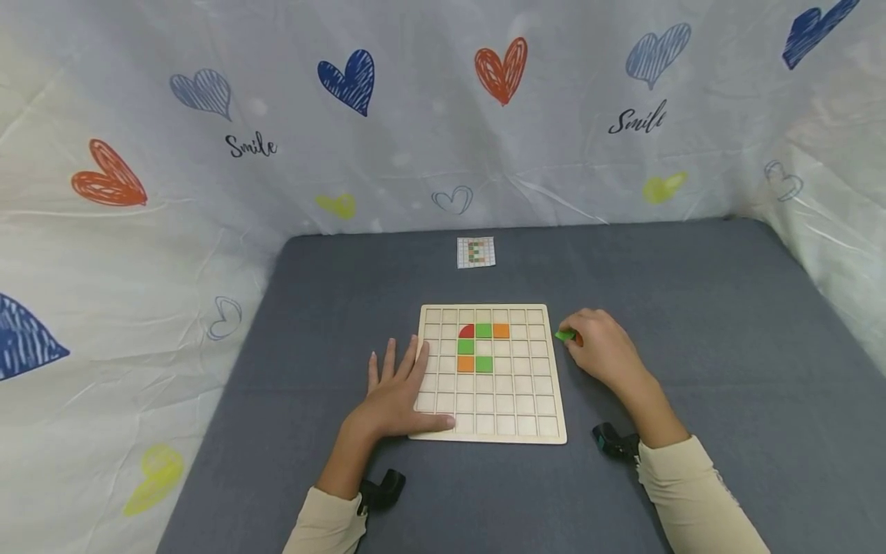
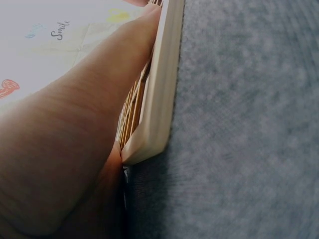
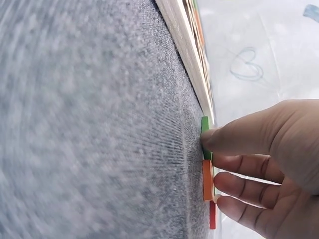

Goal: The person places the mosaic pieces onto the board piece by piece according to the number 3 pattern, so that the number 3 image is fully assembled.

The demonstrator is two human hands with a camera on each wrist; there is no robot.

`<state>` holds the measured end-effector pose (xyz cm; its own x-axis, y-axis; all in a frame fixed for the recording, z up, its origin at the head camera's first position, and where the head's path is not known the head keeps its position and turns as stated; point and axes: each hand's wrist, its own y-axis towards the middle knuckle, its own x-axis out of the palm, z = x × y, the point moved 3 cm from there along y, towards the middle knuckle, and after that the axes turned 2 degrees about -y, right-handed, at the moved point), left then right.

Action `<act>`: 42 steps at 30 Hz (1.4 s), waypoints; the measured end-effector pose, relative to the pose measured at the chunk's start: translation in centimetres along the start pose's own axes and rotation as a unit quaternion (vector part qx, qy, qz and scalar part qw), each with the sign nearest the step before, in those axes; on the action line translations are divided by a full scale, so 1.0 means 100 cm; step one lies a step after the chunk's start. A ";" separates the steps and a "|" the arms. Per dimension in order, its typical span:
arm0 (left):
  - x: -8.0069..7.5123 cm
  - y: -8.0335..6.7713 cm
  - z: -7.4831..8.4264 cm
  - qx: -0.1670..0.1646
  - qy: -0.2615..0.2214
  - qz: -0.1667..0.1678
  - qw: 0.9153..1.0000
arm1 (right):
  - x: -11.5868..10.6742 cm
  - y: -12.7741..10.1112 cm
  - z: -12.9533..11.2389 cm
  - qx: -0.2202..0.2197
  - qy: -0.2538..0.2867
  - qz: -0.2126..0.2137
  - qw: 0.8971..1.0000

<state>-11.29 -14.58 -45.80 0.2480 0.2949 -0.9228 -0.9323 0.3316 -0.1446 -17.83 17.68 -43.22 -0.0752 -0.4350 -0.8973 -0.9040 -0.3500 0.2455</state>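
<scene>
A square wooden grid board (image 1: 508,404) lies on the table. Set into its cells are a red quarter-round tile (image 1: 467,332), green tiles (image 1: 484,330) and orange tiles (image 1: 501,331). My left hand (image 1: 393,400) rests on the board's left side, fingers spread and straight, thumb along the near edge. Just right of the board, my right hand (image 1: 604,350) pinches a green tile (image 1: 564,335) between thumb and fingers. In the right wrist view, an orange tile (image 3: 207,180) and a red tile (image 3: 213,215) show at the other fingertips; I cannot tell whether the hand holds them.
Behind the board lies a small card (image 1: 475,252) printed with a coloured grid pattern. The grey-covered table (image 1: 346,292) ends at a white curtain (image 1: 401,154) with hearts and lettering. A black wrist camera (image 1: 614,442) sits under each wrist.
</scene>
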 end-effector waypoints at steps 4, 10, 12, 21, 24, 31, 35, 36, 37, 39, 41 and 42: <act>0.001 0.000 0.000 0.000 0.003 0.000 1.000 | 0.000 0.000 0.000 -0.001 0.000 0.001 1.000; 0.001 0.000 -0.001 0.000 0.006 -0.003 1.000 | -0.001 0.000 0.001 -0.004 -0.008 0.008 1.000; 0.002 0.001 -0.001 0.000 0.008 -0.004 1.000 | -0.002 -0.001 0.001 -0.005 -0.013 0.008 1.000; 0.001 0.000 -0.001 -0.003 0.000 -0.003 1.000 | -0.003 -0.003 -0.003 -0.004 -0.013 -0.018 1.000; 0.001 0.000 -0.001 -0.002 -0.002 0.000 1.000 | -0.003 -0.003 -0.003 -0.003 -0.006 -0.022 1.000; 0.000 -0.001 0.000 0.001 -0.001 0.002 1.000 | -0.005 -0.003 -0.007 -0.016 0.003 -0.027 1.000; 0.001 0.000 -0.001 0.002 -0.004 0.001 1.000 | -0.004 -0.003 -0.011 -0.017 0.024 -0.043 0.999; 0.001 0.000 -0.002 0.002 -0.005 0.001 1.000 | -0.004 -0.003 -0.012 -0.018 0.029 -0.047 0.998; 0.001 0.000 -0.002 0.002 -0.007 0.000 1.000 | -0.004 -0.003 -0.014 -0.020 0.033 -0.051 0.998; 0.001 0.000 -0.002 0.002 -0.009 0.000 1.000 | -0.003 -0.003 -0.017 -0.026 0.040 -0.055 0.997; 0.001 0.000 -0.002 0.003 -0.013 0.000 1.000 | -0.003 -0.004 -0.021 -0.036 0.041 -0.057 0.997; 0.000 0.000 -0.002 0.003 -0.014 0.000 1.000 | -0.003 -0.004 -0.023 -0.039 0.041 -0.058 0.997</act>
<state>-11.34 -14.70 -45.89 0.2551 0.3199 -0.9124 -0.9309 0.3365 -0.1423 -16.48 15.99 -42.21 0.0647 -0.4530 -0.8892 -0.8691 -0.4635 0.1729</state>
